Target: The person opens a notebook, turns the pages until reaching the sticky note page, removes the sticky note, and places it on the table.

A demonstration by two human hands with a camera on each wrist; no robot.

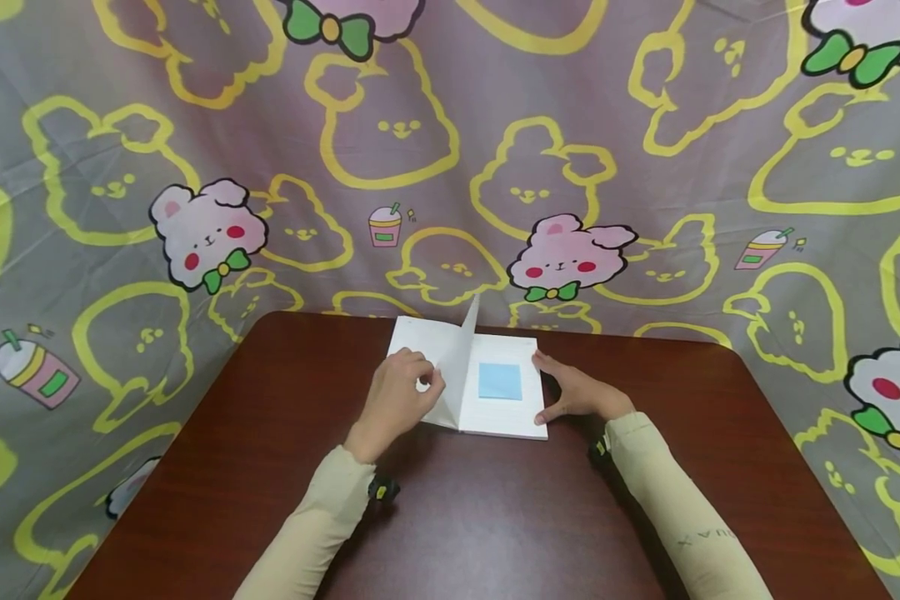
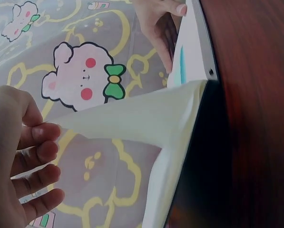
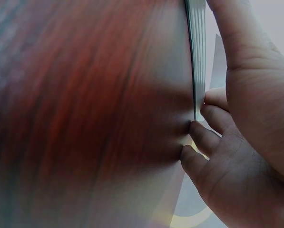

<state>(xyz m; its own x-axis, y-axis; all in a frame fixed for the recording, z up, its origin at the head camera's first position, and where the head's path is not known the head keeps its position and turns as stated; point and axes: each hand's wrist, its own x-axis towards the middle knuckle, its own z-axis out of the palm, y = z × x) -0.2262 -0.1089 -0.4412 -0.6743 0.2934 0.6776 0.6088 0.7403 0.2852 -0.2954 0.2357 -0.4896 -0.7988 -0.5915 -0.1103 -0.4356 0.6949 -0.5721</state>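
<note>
An open notebook [image 1: 506, 421] with white pages lies on the table, a light-blue sticky note [image 1: 499, 382] on its right-hand page. One page [image 1: 467, 354] stands up from the spine between the two halves. My left hand [image 1: 401, 392] is over the left half; in the left wrist view its thumb and forefinger pinch the edge of the lifted page [image 2: 127, 118], the other fingers loosely bent. My right hand [image 1: 581, 392] rests at the notebook's right edge, thumb by the near corner and fingers spread along the side. The right wrist view shows its fingertips [image 3: 194, 156] against the page block [image 3: 198, 57].
The notebook sits toward the back of a dark reddish-brown table [image 1: 495, 517]. A grey curtain [image 1: 435, 100] printed with cartoon animals and yellow outlines hangs behind the table and along its sides.
</note>
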